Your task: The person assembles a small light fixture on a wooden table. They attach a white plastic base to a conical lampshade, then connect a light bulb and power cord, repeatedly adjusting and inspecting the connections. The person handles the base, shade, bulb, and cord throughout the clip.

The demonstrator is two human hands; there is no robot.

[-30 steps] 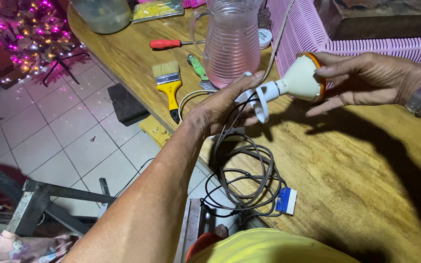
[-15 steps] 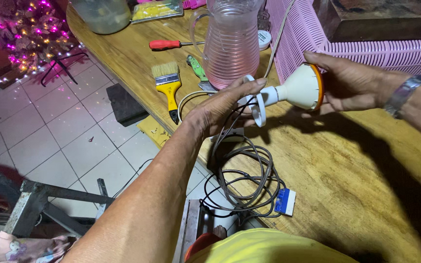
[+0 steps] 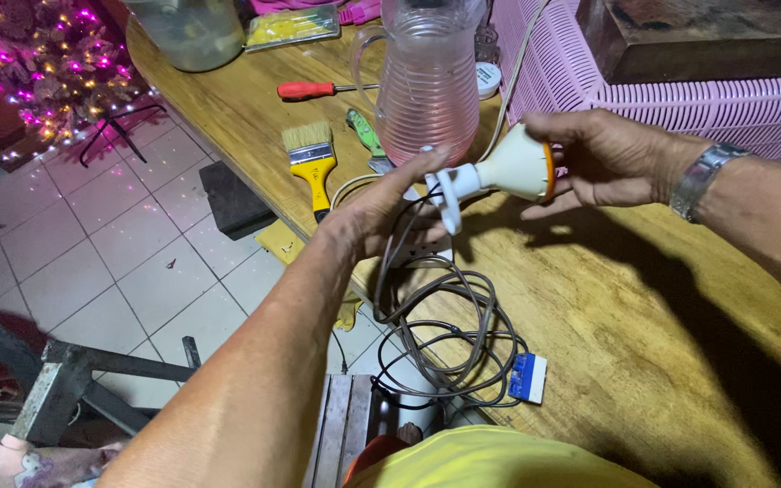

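Note:
My right hand [image 3: 609, 155] grips the wide orange-rimmed end of a white cone-shaped lamp holder [image 3: 515, 167] above the wooden table. My left hand [image 3: 380, 210] reaches in from below, its fingertips touching the narrow white socket end [image 3: 449, 192] of the same piece. A thin dark wire runs down from that socket to a loose coil of grey cable [image 3: 449, 339] lying at the table's near edge. A metal watch sits on my right wrist.
A clear ribbed pitcher [image 3: 430, 81] stands behind the lamp holder. A yellow-handled paintbrush [image 3: 311, 163], a red-handled screwdriver [image 3: 311, 89] and a green-handled tool [image 3: 365, 134] lie on the wooden table [image 3: 644, 343]. A pink plastic basket [image 3: 680, 99] is at the back right. A small blue part [image 3: 527, 377] lies by the coil.
My right hand has closed more firmly around the lamp holder's wide end and turned it slightly. My left hand keeps its fingertips on the socket end.

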